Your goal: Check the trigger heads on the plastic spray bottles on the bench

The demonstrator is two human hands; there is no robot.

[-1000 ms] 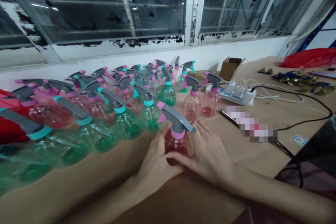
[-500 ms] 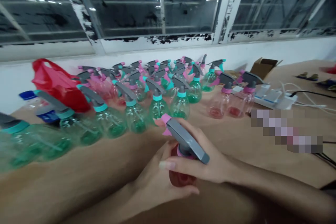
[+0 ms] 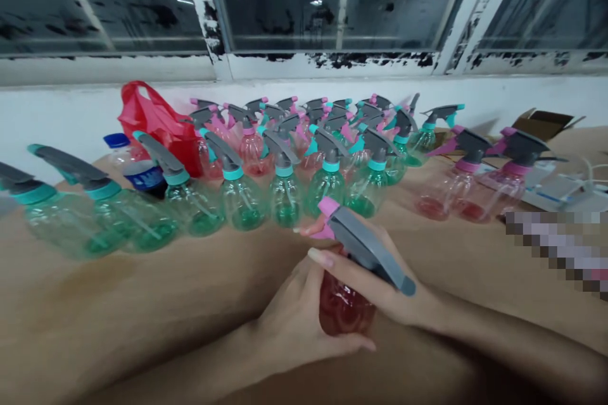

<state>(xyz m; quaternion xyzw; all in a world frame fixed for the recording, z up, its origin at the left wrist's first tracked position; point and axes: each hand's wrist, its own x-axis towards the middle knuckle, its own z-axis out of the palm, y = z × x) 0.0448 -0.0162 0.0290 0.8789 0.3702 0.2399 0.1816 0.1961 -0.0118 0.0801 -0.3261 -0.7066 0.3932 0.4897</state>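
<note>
A red spray bottle point(image 3: 346, 304) with a grey and pink trigger head point(image 3: 363, 243) is between my hands, low in the middle of the head view. My left hand point(image 3: 297, 313) wraps round the bottle's body, its thumb along the near side. Round the neck, just under the trigger head, closes my right hand point(image 3: 387, 275), with fingers on both sides. The far side of the bottle is hidden by my fingers. Just beyond stands a row of green spray bottles point(image 3: 247, 199) with turquoise collars, each holding a little green.
More pink and green spray bottles crowd toward the wall. Two pink spray bottles point(image 3: 441, 193) stand to the right, near a white power strip point(image 3: 560, 190) and an open cardboard box point(image 3: 541, 123). A red plastic bag point(image 3: 159, 123) and a blue-capped drink bottle point(image 3: 137, 164) are at the left.
My view has swung left, so the bottles appear further right. Both hands keep hold of the red spray bottle, and more of its body shows now.
</note>
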